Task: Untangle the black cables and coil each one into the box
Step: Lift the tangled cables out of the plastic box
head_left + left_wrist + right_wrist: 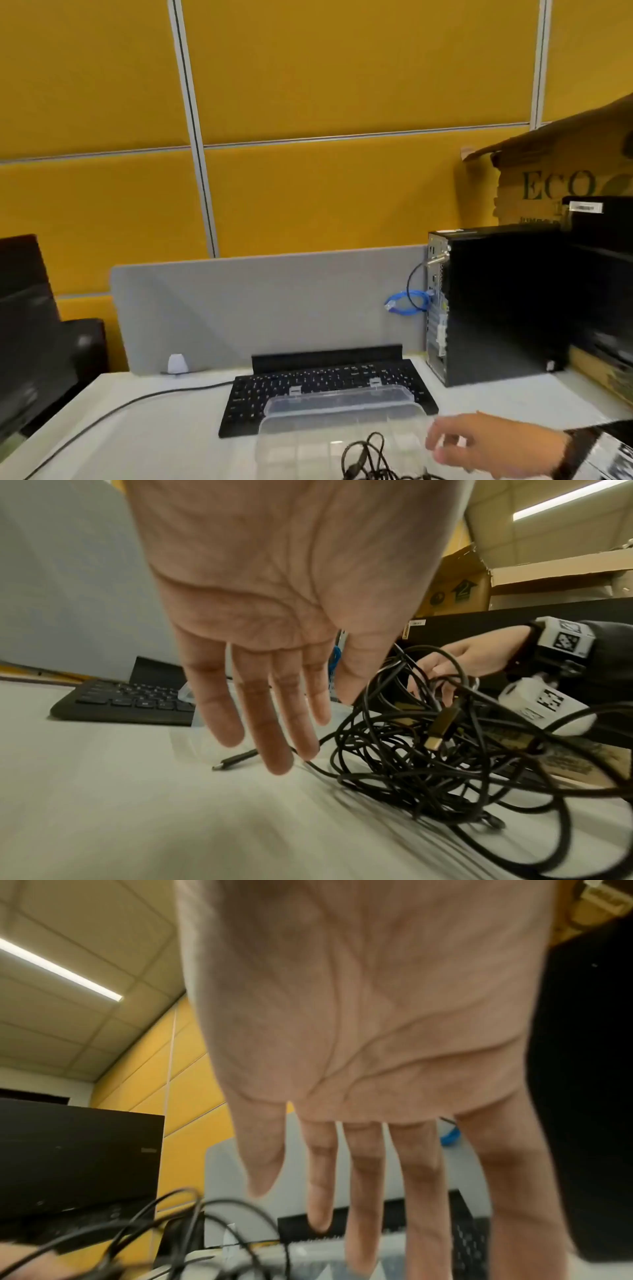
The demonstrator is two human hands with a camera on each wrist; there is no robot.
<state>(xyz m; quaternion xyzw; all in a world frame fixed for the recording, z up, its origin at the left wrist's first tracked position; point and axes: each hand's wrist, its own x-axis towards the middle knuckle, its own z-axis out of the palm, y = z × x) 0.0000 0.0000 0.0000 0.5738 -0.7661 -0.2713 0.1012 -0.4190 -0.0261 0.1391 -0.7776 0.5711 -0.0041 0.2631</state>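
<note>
**A:** Which step are you on?

**B:** The very start, I'd say. The bench (144, 431) carries the black keyboard (322, 390), then the clear box (342, 428) just in front of it, with its lid tipped back over the keys. The black cables (428, 750) lie in one knotted heap on the bench beside the box, and part of the heap shows against the box's near side. Nothing is coiled, and I see no cable plainly lying inside.

**A:** And your hands?

**B:** My left hand (274, 588) hovers over the bench, fingers (270, 723) straight and spread, holding nothing. My right hand (493, 445) is at the far side of the heap, fingers long and relaxed, among the upper loops. I can't tell whether they touch a strand. They grip none.

**A:** Next move?

**B:** I judge it calls for finding one free end. A loose plug (236, 761) lies on the bench just under my left fingertips. Pinch that, hold the heap down with the other hand, and draw the length out slowly so the loops don't tighten.

**A:** Do the cameras agree?

**B:** They share the work. The head view catches the box, lid and the room, but only the top of the heap and no left hand. The left wrist view shows the whole tangle, a gold-tipped plug (441, 729) within it, and both hands. The right wrist view gives mostly my palm and blurred loops.
</note>
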